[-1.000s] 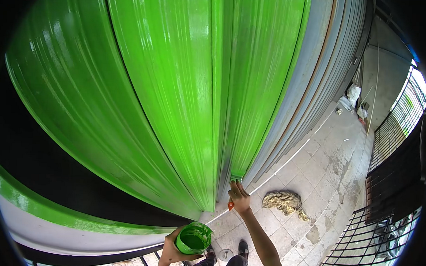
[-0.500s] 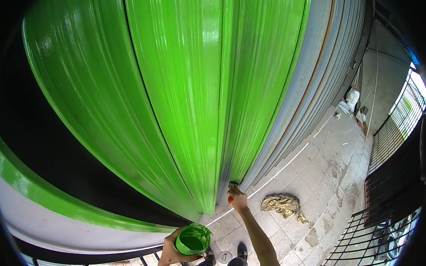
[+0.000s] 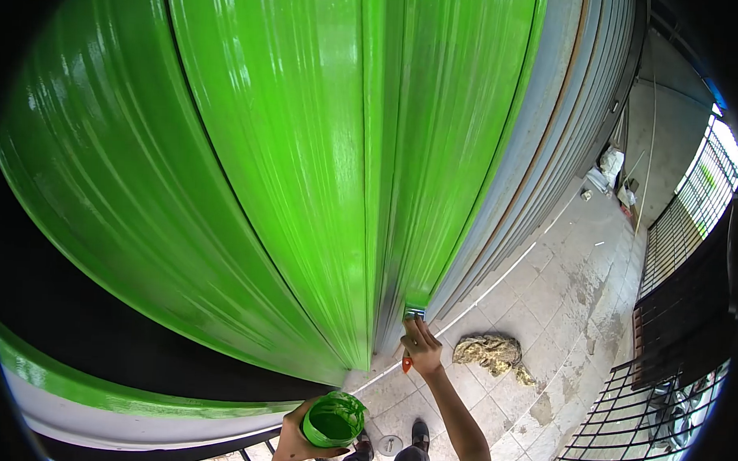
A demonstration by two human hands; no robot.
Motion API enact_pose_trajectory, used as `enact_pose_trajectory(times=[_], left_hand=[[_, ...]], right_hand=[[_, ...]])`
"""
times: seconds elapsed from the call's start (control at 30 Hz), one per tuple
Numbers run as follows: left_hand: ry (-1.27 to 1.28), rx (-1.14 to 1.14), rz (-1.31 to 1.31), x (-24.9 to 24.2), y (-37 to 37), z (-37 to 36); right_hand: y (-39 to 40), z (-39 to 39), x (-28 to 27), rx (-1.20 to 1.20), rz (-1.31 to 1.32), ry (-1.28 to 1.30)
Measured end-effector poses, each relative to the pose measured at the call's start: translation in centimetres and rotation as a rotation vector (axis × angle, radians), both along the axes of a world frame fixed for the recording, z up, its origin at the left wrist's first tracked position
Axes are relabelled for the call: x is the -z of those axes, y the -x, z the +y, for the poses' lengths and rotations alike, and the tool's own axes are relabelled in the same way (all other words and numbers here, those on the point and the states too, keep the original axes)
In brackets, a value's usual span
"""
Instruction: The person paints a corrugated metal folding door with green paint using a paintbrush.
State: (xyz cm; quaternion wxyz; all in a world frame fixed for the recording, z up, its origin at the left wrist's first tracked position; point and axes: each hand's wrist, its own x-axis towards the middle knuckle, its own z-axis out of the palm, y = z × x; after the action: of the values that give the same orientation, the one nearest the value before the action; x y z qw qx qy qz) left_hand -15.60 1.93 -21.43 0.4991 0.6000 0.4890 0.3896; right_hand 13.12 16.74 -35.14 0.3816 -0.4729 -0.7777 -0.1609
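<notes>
My right hand grips a paintbrush with a metal band and an orange-red handle end. The bristles press on the lower part of a green-painted metal panel, near its right edge. Wet streaks run along the panel, and a grey strip shows low down beside the brush. My left hand is wrapped round a tub of green paint, held tilted toward me, with paint smeared over its rim. More glossy green panels stretch to the left.
Bare grey ribbed metal continues to the right. A crumpled gold-brown cloth lies on the tiled floor. Black metal grating stands at the lower right. Bags and scraps sit by the far wall.
The brush in my right hand has shifted slightly up and right along the panel, and its metal band now shows. My view has turned a little; the left hand still holds the tub.
</notes>
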Motion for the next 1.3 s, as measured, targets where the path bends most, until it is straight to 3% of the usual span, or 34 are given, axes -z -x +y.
enact_pose_trajectory(times=[0.33, 0.43, 0.47, 0.57, 0.7, 0.83, 1.0, 1.17, 1.3], left_hand=[[0.057, -0.018, 0.016, 0.4, -0.1, -0.5], [0.060, -0.012, 0.037, 0.5, -0.2, -0.9], [0.050, -0.011, 0.044, 0.6, -0.2, -0.8], [0.051, 0.004, 0.025, -0.4, -0.4, -0.6], [0.027, 0.008, 0.011, -1.3, -0.9, -0.6], [-0.059, 0.027, -0.026, -2.0, -1.1, -0.3], [-0.054, 0.022, -0.047, -2.5, -1.2, -0.2], [0.001, 0.003, -0.027, -2.6, -1.4, -0.4], [-0.045, 0.008, -0.028, -2.1, -1.2, -0.2]], right_hand=[[1.0, -0.1, 10.8, 0.025, 0.094, 0.294], [0.7, -0.2, 14.3, -0.052, 0.088, 0.602], [0.9, -0.4, 15.6, -0.077, 0.099, 0.529], [0.4, -0.3, 15.8, -0.066, 0.187, 0.632], [-1.1, 2.6, 5.0, -0.073, 0.145, 0.534], [-1.2, 1.6, -7.3, -0.113, -0.007, 0.235], [-1.1, -0.4, -18.0, -0.066, -0.055, -0.080], [-0.4, -1.9, -20.5, -0.023, -0.043, -0.321], [-0.3, -0.5, -13.5, 0.008, -0.049, -0.171]])
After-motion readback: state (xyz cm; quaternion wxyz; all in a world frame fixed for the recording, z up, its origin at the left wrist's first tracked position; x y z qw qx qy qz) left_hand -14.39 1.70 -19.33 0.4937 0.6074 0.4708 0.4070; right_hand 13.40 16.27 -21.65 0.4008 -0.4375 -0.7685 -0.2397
